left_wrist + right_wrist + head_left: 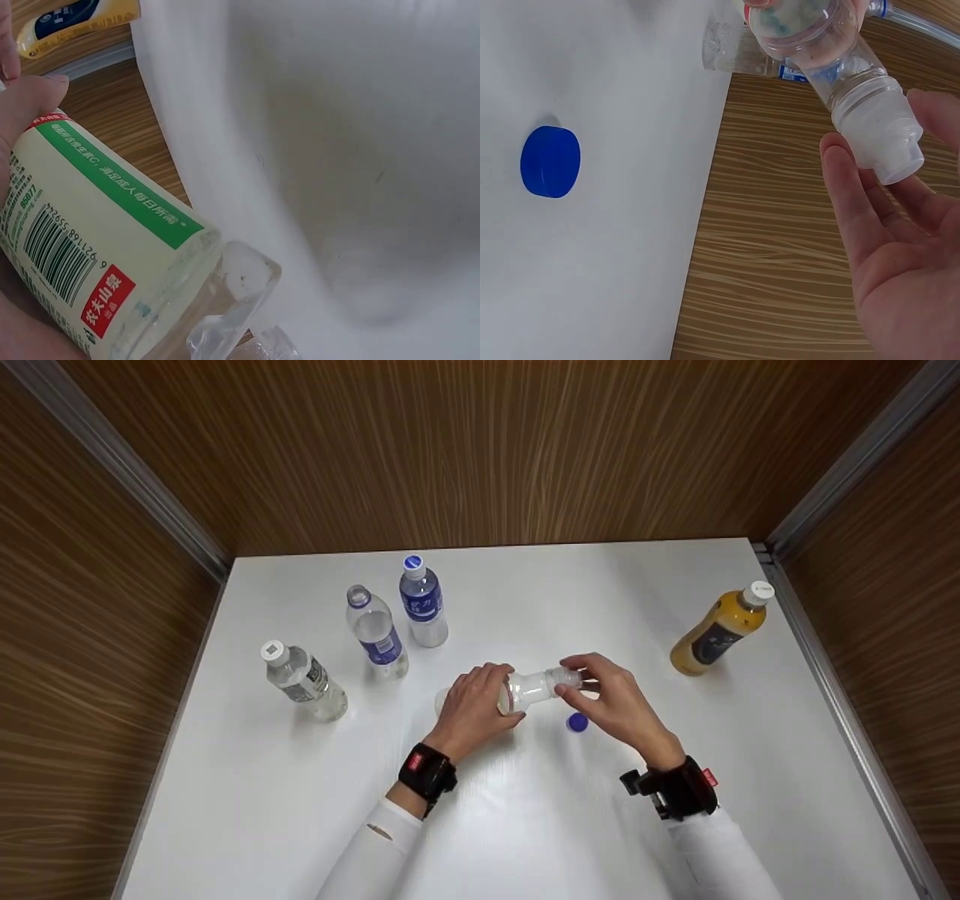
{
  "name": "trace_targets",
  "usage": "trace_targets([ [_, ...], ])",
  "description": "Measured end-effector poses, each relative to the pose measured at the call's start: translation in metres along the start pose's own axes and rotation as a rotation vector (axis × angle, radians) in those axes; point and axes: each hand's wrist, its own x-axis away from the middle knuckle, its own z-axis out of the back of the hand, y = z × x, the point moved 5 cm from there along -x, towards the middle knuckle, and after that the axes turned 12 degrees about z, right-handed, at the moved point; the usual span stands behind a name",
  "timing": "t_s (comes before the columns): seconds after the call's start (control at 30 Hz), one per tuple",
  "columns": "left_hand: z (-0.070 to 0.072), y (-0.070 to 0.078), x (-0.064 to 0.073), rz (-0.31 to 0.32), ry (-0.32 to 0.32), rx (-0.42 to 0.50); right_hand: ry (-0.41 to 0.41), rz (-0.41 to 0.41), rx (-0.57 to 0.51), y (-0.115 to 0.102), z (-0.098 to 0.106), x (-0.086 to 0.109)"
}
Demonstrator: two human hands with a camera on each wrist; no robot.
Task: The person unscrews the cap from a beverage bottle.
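My left hand (476, 701) grips a clear plastic bottle (529, 690) round its labelled body. The bottle is held tilted, neck toward the right. Its cream label (112, 217), with a green band and a barcode, shows in the left wrist view. At the neck end, the fingers and thumb of my right hand (611, 697) pinch a translucent white cap (877, 131) with a narrower tip. A blue bottle cap (577, 722) lies on the table just below the right hand in the head view; it also shows at the left of the right wrist view.
Left of the hands stand a white-capped bottle (306, 681), an uncapped bottle with a purple-blue label (377, 631) and a blue-labelled bottle (424, 604). An orange-yellow drink bottle (720, 630) is at the right. Wood-grain panels (487, 450) border the white table (570, 832).
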Motion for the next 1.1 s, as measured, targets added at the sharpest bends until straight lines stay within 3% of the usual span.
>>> trace_targets([
  [0.3, -0.0007, -0.0005, 0.0004, 0.006, -0.037, 0.034, -0.030, 0.042, -0.010, -0.0027, 0.0000, 0.0012],
  [0.5, -0.0014, 0.0006, 0.0004, 0.013, -0.043, 0.029, -0.024, -0.072, 0.022, 0.0026, -0.0008, 0.0018],
  [0.7, -0.0010, 0.0014, -0.0006, -0.022, 0.024, -0.036, 0.010, -0.145, 0.156, 0.0061, 0.0001, 0.0010],
  [1.1, -0.0010, -0.0014, 0.0004, 0.003, 0.002, -0.003, 0.022, -0.104, 0.079, 0.0048, 0.0012, 0.0021],
])
